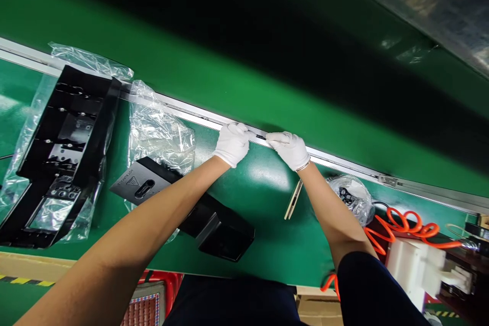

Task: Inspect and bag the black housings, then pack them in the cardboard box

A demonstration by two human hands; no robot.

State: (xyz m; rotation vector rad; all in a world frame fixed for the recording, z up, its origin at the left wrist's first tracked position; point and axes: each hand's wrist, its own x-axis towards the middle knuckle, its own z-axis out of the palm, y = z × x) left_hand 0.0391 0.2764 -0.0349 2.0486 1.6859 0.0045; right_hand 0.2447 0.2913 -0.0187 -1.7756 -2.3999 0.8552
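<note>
Both hands wear white gloves and meet at the metal rail along the bench's far side. My left hand (232, 144) is closed, with a thin pale piece showing at its fingertips. My right hand (289, 150) pinches the right side of a small black part (260, 137), which sits between the two hands over the rail (191, 116). The part is too small to name. Below my right hand lies a pair of tweezers or pliers with pale handles (293, 199). Under my left forearm rests a long black housing (225, 229) with a grey labelled face.
At the left, an open black casing (72, 127) lies on clear plastic wrap. More crumpled plastic (158, 127) sits beside it. To the right are a clear bag of black parts (353, 198), a coiled orange air hose (405, 221) and a white device (414, 265). A green conveyor belt (214, 86) runs beyond the rail.
</note>
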